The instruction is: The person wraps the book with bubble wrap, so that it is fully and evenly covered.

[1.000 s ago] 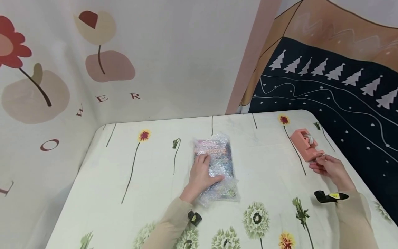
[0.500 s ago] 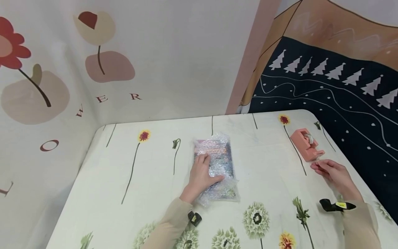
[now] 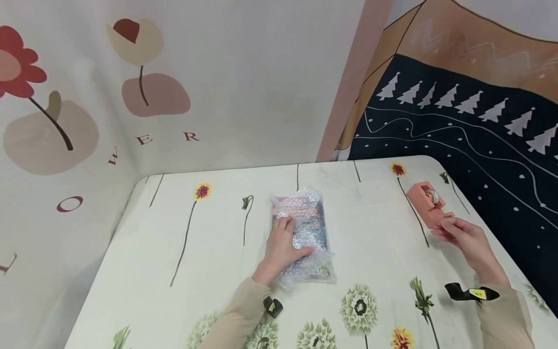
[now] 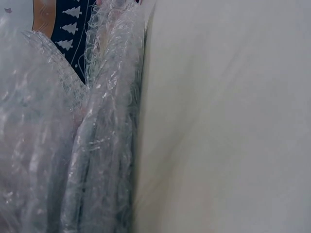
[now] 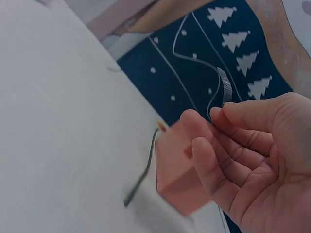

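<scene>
A flat, colourful, book-like item in bubble wrap (image 3: 310, 227) lies at the middle of the table. My left hand (image 3: 281, 248) rests on it, thumb and fingers spread, pressing the wrap. Close up, the left wrist view shows the clear bubble wrap (image 4: 109, 121) along the package's side. At the right, a pink tape dispenser (image 3: 423, 201) with a roll of clear tape stands on the cloth. By its front end, my right hand (image 3: 464, 240) pinches a short strip of clear tape (image 5: 225, 85) between thumb and forefinger, its other fingers loosely bent. The dispenser is partly behind that hand in the right wrist view.
A white cloth with printed flowers (image 3: 360, 306) covers the table. Behind the table hangs a pale printed curtain (image 3: 244, 87), with a dark tree-patterned cloth (image 3: 440, 126) along the right edge.
My right hand drew slightly back from the dispenser's front, then came forward to it again. The left hand and the wrapped package have stayed in place.
</scene>
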`<state>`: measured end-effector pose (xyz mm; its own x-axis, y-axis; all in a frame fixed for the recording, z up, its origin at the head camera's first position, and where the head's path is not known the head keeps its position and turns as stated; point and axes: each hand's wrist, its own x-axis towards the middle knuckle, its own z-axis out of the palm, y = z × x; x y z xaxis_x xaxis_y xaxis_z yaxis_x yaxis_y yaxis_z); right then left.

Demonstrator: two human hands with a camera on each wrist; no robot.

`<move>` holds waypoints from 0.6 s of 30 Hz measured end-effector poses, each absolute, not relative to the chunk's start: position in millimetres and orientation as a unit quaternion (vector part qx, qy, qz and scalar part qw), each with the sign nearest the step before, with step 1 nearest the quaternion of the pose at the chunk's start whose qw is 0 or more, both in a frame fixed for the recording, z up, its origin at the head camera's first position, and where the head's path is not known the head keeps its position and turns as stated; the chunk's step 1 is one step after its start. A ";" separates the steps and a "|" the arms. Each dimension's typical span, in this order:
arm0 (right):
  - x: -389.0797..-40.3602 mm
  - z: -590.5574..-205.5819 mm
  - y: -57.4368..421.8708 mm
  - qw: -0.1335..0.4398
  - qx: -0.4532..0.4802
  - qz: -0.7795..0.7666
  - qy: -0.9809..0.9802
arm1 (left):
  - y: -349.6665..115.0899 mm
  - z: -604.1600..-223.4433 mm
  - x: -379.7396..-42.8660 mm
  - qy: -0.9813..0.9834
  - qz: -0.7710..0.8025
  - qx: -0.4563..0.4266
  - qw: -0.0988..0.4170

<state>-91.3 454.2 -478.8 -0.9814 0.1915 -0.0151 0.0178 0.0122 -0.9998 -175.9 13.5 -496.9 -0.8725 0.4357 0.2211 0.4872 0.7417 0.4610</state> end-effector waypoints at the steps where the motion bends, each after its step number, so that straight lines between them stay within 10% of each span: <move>1: -94.1 -480.6 454.6 0.065 -0.066 0.686 -0.722 | 13.4 -497.2 -176.0 -0.932 -0.261 -0.248 0.049; 10: -126.7 -509.1 457.8 0.084 -0.047 0.683 -0.724 | 13.0 -498.4 -175.9 -0.930 -0.266 -0.248 0.049; 18: -133.0 -460.4 402.2 0.063 0.015 0.661 -0.747 | 12.9 -498.0 -175.7 -0.932 -0.262 -0.246 0.045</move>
<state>-133.0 402.2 -460.4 -0.9916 0.0606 0.1147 -0.1065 0.1245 -0.9865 -175.7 12.9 -498.0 -0.8745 0.4357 0.2130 0.4828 0.7411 0.4666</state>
